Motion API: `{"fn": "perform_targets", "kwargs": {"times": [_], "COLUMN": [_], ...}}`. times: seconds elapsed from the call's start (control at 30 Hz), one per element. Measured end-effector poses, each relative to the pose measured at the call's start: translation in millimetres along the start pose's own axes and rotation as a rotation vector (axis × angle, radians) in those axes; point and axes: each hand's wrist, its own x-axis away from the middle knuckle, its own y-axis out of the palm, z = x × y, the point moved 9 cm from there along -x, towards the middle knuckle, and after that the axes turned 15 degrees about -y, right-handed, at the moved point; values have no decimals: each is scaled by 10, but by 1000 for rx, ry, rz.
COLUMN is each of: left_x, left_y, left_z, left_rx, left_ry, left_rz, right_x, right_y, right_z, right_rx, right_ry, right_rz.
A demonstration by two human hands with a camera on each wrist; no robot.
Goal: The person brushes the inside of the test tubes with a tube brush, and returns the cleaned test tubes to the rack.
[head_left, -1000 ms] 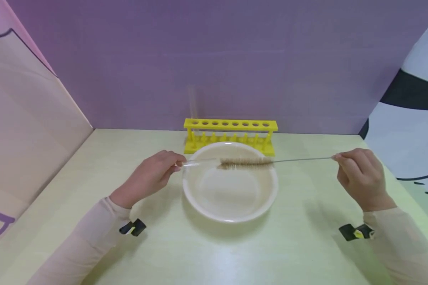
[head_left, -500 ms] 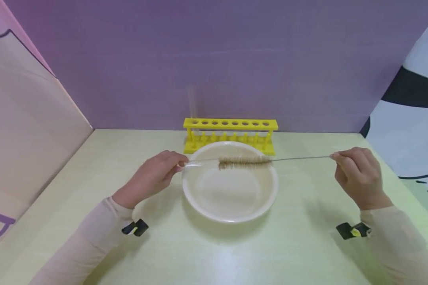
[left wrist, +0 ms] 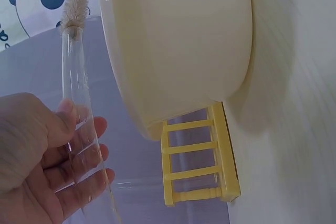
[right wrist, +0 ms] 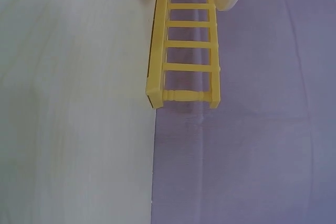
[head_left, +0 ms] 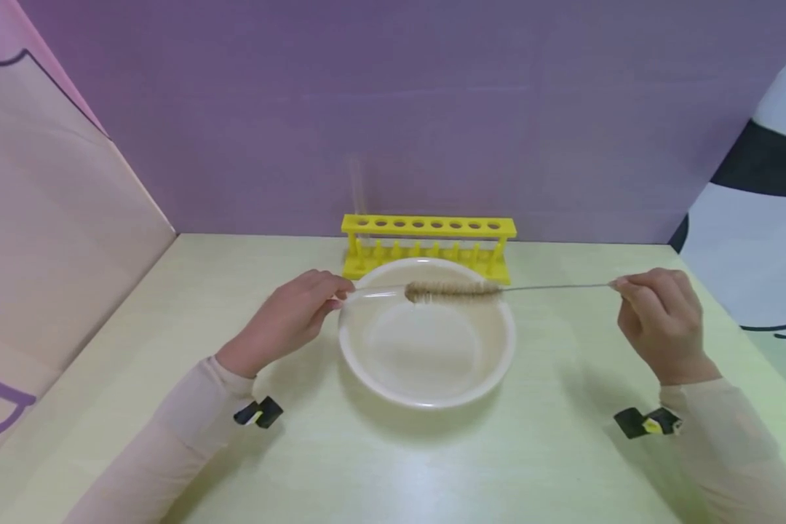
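My left hand (head_left: 295, 309) holds a clear glass test tube (left wrist: 74, 72) between thumb and fingers, its mouth facing right in the head view. At that mouth sits the bristle head of a tan test tube brush (head_left: 455, 292); the left wrist view shows the bristle end at the opening, most of the bristles outside. Thumb and fingers of my right hand (head_left: 661, 320) pinch the far end of the brush's thin wire handle (head_left: 557, 287). Tube and brush lie nearly in line above a cream basin (head_left: 426, 402). Neither right hand nor brush appears in the right wrist view.
Behind the basin stands a yellow test tube rack (head_left: 429, 226); another clear tube (head_left: 358, 185) rises from its left end. The pale table (head_left: 393, 466) meets a purple backdrop (head_left: 393, 116). Printed panels (head_left: 46, 204) flank both sides.
The whole scene shifts slightly in the head view. Tube and brush sit a little higher over the basin, still end to end; both hands keep their hold.
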Motion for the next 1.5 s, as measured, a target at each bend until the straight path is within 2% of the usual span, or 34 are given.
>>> {"fn": "perform_targets", "kwargs": {"times": [0.37, 0.73, 1.03, 1.3, 1.5], "left_x": [-2, -8, -10, -9, 5], "left_y": [16, 10, 6, 17, -7], "left_z": [-1, 5, 54, 56, 86], "left_rx": [18, 12, 31, 36, 35], "left_ry": [3, -16, 5, -4, 33], "left_rz": [16, 35, 59, 76, 116], "right_x": [-57, -117, -139, -142, -161], "right_y": [41, 60, 140, 226, 284], "right_z": [1, 4, -8, -27, -58], "right_rx": [-22, -94, -175, -192, -232], "right_ry": [-1, 0, 14, 14, 6], "right_rz": [-84, -160, -242, -399, -470]}}
